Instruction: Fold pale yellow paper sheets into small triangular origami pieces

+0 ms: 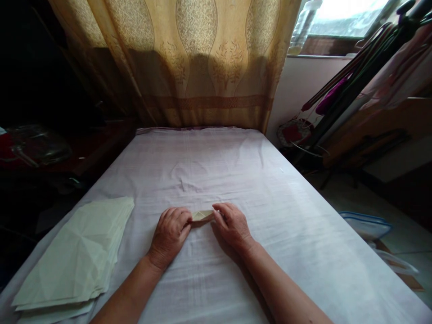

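A small folded paper piece (201, 216), pale cream with crease lines, spans the gap between my two hands just above the cloth-covered surface. My left hand (172, 229) pinches its left end between thumb and fingers. At the right end, my right hand (232, 224) grips it between thumb and fingertips. Both ends of the paper are partly hidden by the fingers. To the left of my left hand lies a stack of creased pale paper sheets (76, 252), with fold lines crossing on the top one.
A pale lilac cloth (202, 166) covers the surface, slightly wrinkled. Gold patterned curtains (197, 67) hang behind it. On the right stand a dark rack with hanging clothes (398, 76) and, lower, a blue-rimmed plastic container (366, 225). A clear jar (42, 144) is at left.
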Tool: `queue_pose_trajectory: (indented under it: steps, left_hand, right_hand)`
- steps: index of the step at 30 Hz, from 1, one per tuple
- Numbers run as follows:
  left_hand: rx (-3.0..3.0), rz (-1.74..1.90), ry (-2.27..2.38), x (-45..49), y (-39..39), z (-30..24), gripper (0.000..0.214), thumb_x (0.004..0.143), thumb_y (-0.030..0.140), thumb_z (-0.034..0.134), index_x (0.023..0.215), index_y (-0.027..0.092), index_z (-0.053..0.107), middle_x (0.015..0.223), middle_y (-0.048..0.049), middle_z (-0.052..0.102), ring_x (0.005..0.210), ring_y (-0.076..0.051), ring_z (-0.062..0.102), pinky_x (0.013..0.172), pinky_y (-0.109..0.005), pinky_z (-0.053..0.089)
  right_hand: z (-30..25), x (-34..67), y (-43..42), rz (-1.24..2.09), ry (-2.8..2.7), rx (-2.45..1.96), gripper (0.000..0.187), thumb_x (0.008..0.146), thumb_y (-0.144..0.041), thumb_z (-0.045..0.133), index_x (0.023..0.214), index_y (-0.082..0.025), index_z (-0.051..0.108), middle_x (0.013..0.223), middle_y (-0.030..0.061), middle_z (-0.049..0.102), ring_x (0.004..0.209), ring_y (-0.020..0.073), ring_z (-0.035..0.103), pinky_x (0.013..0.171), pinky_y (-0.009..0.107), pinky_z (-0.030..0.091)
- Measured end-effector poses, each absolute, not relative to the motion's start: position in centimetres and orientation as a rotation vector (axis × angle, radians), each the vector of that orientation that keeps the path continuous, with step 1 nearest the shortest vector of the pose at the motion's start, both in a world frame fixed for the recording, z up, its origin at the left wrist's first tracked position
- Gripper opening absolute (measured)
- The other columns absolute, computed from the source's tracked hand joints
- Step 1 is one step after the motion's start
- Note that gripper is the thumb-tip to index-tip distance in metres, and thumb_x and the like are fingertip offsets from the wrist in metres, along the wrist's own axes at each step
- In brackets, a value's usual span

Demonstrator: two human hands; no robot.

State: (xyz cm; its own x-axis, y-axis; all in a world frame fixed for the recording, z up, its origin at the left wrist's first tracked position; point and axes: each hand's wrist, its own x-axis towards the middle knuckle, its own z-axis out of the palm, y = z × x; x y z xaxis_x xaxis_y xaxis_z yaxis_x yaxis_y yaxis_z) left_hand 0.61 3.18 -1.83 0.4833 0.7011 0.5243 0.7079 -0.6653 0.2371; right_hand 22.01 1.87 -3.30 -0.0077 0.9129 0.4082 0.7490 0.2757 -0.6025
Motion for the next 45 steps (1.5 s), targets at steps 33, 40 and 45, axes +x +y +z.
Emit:
queue_pose_trajectory:
  steps: [33, 40, 45]
  left_hand:
    - [-2.628, -0.515, -1.72, 2.7, 4.5, -0.2, 0.028, 0.091, 0.03, 0.053, 0.065, 0.021, 0.06, 0.072, -0.0033, 0.07, 0.075, -0.022, 0.063, 0.075, -0.036, 0.035]
    - [-2.653, -0.585, -1.713, 3.5, 5.6, -0.2, 0.032, 0.091, 0.031, 0.051, 0.062, 0.021, 0.06, 0.07, -0.0041, 0.07, 0.072, -0.021, 0.063, 0.072, -0.033, 0.037]
    - [-2.695, -0.693, -1.727, 2.3, 6.1, -0.3, 0.046, 0.096, 0.045, 0.042, 0.06, 0.021, 0.059, 0.064, -0.0024, 0.067, 0.067, -0.019, 0.064, 0.069, -0.031, 0.04]
  right_hand:
    - [-1.9, 21.3, 2.2, 0.495, -1.677, -1.804, 0.023, 0.086, -0.029, 0.054, 0.075, -0.023, 0.074, 0.073, 0.0024, 0.074, 0.068, 0.016, 0.067, 0.065, 0.024, 0.041]
    - [-2.2, 21.9, 2.6, 0.503, -1.612, -1.756, 0.026, 0.088, -0.034, 0.051, 0.078, -0.023, 0.072, 0.075, 0.0027, 0.074, 0.07, 0.017, 0.067, 0.067, 0.025, 0.043]
    - [-2.4, 22.7, 2.9, 0.478, -1.526, -1.771, 0.021, 0.085, -0.034, 0.051, 0.076, -0.022, 0.066, 0.067, 0.0, 0.068, 0.064, 0.0156, 0.062, 0.063, 0.024, 0.041]
